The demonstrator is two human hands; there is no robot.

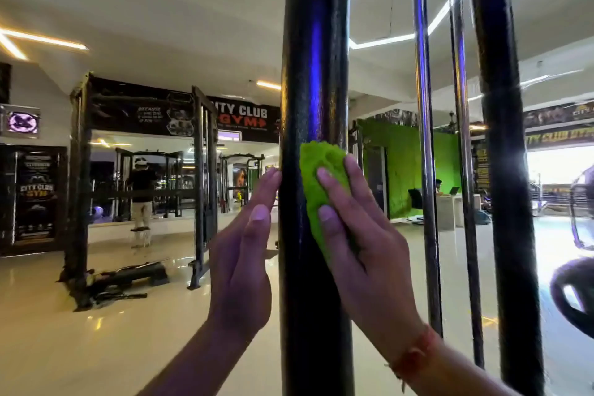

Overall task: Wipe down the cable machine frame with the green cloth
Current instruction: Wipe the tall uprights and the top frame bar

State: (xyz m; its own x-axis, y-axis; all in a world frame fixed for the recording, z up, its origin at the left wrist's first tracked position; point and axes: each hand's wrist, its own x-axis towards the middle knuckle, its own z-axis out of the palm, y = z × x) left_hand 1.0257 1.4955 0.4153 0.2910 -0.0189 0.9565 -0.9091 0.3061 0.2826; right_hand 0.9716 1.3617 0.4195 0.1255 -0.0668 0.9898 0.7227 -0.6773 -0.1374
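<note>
A thick black upright post of the cable machine frame (313,74) runs from top to bottom through the middle of the head view. A bright green cloth (316,170) lies bunched against the post's right face at chest height. My right hand (363,244) presses the cloth to the post with straight fingers laid over it. My left hand (244,254) is raised on the post's left side, fingers straight, fingertips touching the post's edge. It holds nothing.
Two chrome guide rods (424,138) and another black upright (504,170) stand to the right of the post. A black rack (80,186) with a bench at its foot stands on the glossy floor at left. A person stands far back by the mirror.
</note>
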